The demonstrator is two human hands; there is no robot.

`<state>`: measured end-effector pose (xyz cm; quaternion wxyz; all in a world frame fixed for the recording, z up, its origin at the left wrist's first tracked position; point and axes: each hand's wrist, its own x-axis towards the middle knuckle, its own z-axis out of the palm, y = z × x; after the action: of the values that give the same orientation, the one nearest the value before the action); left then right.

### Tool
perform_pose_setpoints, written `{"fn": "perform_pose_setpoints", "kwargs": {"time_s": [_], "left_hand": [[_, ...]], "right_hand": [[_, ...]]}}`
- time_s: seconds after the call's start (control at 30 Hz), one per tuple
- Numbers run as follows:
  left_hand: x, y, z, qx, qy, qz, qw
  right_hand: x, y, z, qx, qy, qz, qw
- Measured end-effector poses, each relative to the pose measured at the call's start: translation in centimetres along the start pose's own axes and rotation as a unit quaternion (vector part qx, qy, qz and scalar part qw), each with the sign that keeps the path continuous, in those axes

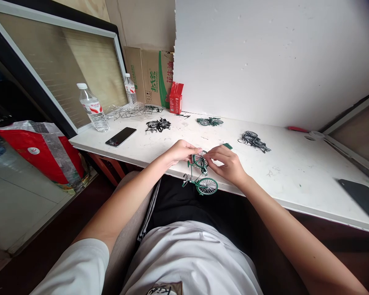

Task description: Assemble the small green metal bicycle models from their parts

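A green model bicycle [203,176] hangs over the front edge of the white table, one wheel up by my hands and the other below, over my lap. My left hand [183,151] pinches the upper wheel from the left. At the right side of that same wheel, my right hand [226,163] has thumb and fingertips closed together; whether a small part sits between them is hidden. A flat green piece [228,146] shows just behind my right hand.
On the white table [178,135] lie a phone [121,137], black parts [158,125], green parts [209,121] and a dark model bicycle [253,141]. Water bottles [94,108], a red box [176,98] and a carton [155,78] stand behind. A dark flat object [361,198] lies far right.
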<state>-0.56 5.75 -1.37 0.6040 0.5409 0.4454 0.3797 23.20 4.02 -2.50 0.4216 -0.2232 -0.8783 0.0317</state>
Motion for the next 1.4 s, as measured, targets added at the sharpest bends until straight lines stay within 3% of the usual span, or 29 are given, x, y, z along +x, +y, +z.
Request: {"fn": "perform_pose_setpoints", "kwargs": {"time_s": [0.47, 1.0, 1.23, 1.4], "left_hand": [[-0.5, 0.3, 0.4, -0.010, -0.007, 0.001, 1.000], [-0.6, 0.4, 0.8, 0.018, 0.011, 0.050, 0.999], [-0.7, 0.4, 1.1, 0.015, 0.022, 0.054, 0.998], [-0.8, 0.3, 1.1, 0.008, 0.018, 0.047, 0.999]], "right_hand": [[0.0, 0.0, -0.3, 0.000, 0.011, -0.006, 1.000], [0.1, 0.1, -0.3, -0.019, 0.046, -0.033, 0.998], [0.3, -0.1, -0.7, -0.004, 0.037, -0.022, 0.999], [0.5, -0.6, -1.0, 0.020, 0.011, 0.048, 0.999]]}}
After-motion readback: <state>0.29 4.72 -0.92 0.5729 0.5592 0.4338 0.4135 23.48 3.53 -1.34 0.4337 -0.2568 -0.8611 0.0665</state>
